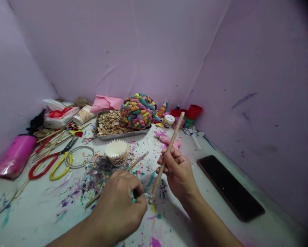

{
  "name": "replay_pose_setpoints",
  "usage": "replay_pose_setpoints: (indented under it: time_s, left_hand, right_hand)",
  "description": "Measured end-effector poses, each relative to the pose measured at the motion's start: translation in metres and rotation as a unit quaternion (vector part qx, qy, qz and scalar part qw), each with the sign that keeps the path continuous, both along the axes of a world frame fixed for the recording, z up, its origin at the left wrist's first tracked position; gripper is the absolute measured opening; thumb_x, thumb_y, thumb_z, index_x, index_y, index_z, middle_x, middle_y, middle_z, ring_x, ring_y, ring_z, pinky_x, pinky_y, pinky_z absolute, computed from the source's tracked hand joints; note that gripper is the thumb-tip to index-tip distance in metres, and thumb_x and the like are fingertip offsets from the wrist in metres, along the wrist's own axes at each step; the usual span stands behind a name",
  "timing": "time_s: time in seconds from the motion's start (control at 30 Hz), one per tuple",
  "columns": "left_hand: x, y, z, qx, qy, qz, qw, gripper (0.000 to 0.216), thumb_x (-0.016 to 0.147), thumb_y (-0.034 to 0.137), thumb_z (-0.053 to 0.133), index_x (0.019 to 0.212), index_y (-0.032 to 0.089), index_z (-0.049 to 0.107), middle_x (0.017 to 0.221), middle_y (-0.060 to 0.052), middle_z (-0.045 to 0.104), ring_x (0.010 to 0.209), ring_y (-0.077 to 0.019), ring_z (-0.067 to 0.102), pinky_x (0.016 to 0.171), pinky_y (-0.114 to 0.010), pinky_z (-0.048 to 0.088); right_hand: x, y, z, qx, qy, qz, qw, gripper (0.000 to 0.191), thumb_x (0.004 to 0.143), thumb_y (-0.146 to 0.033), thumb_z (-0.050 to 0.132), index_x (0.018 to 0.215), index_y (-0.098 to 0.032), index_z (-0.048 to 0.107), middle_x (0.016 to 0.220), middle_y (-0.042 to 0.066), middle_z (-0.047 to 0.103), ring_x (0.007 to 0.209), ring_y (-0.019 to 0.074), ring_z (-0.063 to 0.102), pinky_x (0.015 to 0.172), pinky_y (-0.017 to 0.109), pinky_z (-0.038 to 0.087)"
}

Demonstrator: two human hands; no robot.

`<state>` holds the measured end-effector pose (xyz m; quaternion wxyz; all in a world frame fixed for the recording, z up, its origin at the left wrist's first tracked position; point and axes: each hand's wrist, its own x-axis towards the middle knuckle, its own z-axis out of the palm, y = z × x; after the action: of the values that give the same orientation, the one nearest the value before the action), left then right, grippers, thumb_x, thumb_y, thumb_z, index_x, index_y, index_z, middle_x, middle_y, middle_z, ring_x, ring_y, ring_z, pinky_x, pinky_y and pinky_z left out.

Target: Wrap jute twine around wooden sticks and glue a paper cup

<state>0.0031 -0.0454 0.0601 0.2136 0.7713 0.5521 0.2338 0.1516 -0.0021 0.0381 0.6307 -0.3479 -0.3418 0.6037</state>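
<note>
Here, right hand [178,171] fingers clamp the stick [173,135] mid-shaft; left hand [120,202] fingers pinch its lower end.

Long tan stick [174,137], rough wrapped surface, tilted, upper end leaning up and right

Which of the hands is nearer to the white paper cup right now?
Left. The left hand lies just in front of the paper cup, on the person's side of it. The right hand, gripping the stick, is farther off to the cup's right.
</note>
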Motion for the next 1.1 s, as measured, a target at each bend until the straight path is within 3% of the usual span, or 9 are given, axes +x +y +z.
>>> replay_pose_setpoints:
  time_s: [0.13,0.3,0.43,0.53,0.63,0.8,1.1]
  left_hand:
    - [-0.003,0.001,0.0,0.009,0.012,0.002,1.0,0.014,0.056,0.01,0.044,0.049,0.019,0.052,0.056,-0.001,0.057,0.062,-0.0167,0.052,0.062,-0.033,0.04]
    - [-0.007,-0.004,0.002,-0.002,0.052,-0.055,0.997,0.014,0.056,0.011,0.044,0.046,0.019,0.041,0.048,0.001,0.05,0.052,-0.0141,0.048,0.05,-0.027,0.036]
    - [-0.008,-0.005,0.002,0.034,-0.033,-0.078,0.996,0.017,0.06,0.007,0.04,0.068,0.02,0.046,0.066,0.001,0.056,0.063,-0.0136,0.051,0.056,-0.025,0.039]
    - [-0.008,-0.004,-0.001,0.065,-0.087,-0.097,0.989,0.017,0.065,0.005,0.035,0.063,0.02,0.045,0.058,0.002,0.051,0.055,-0.011,0.049,0.053,-0.024,0.037]
    - [-0.008,-0.004,-0.005,0.046,-0.049,-0.092,0.993,0.015,0.067,0.01,0.041,0.062,0.019,0.05,0.055,0.002,0.053,0.051,-0.0115,0.048,0.05,-0.025,0.034]
    - [-0.003,-0.005,-0.005,0.002,0.007,-0.077,0.997,0.01,0.07,0.023,0.05,0.072,0.021,0.06,0.069,-0.001,0.061,0.064,-0.0172,0.055,0.057,-0.029,0.039]
    - [0.003,-0.004,-0.011,-0.015,0.069,-0.104,0.992,0.021,0.072,0.016,0.042,0.053,0.019,0.051,0.055,0.0,0.057,0.054,-0.0128,0.053,0.053,-0.026,0.035]
  right_hand:
    - [0.004,0.003,0.002,-0.029,0.026,0.001,0.999,0.023,0.062,-0.031,0.072,0.076,-0.015,0.062,0.053,-0.004,0.06,0.035,0.0022,0.045,0.039,0.013,0.047]
    - [0.006,0.006,0.003,-0.051,0.035,-0.016,0.998,0.025,0.059,-0.032,0.073,0.074,-0.016,0.061,0.052,-0.005,0.059,0.034,0.0028,0.044,0.038,0.015,0.048]
    - [0.005,0.004,0.002,-0.038,0.021,-0.032,0.999,0.023,0.061,-0.031,0.072,0.074,-0.016,0.061,0.052,-0.004,0.059,0.037,0.0046,0.047,0.038,0.016,0.047]
    - [0.003,0.002,0.0,-0.008,-0.012,-0.047,0.999,0.019,0.065,-0.03,0.069,0.075,-0.016,0.062,0.053,-0.003,0.06,0.04,0.0056,0.048,0.038,0.016,0.046]
    - [0.002,0.001,-0.001,0.019,-0.047,-0.059,0.997,0.015,0.067,-0.028,0.068,0.075,-0.016,0.063,0.053,-0.003,0.06,0.04,0.0054,0.049,0.039,0.015,0.044]
    - [0.0,-0.001,-0.001,0.023,-0.068,-0.061,0.996,0.015,0.066,-0.027,0.069,0.073,-0.016,0.062,0.052,-0.003,0.061,0.039,0.0065,0.051,0.038,0.016,0.046]
    - [-0.008,-0.01,0.001,0.024,-0.102,-0.049,0.993,0.011,0.065,-0.025,0.069,0.07,-0.017,0.064,0.053,-0.003,0.063,0.039,0.0077,0.053,0.038,0.018,0.048]
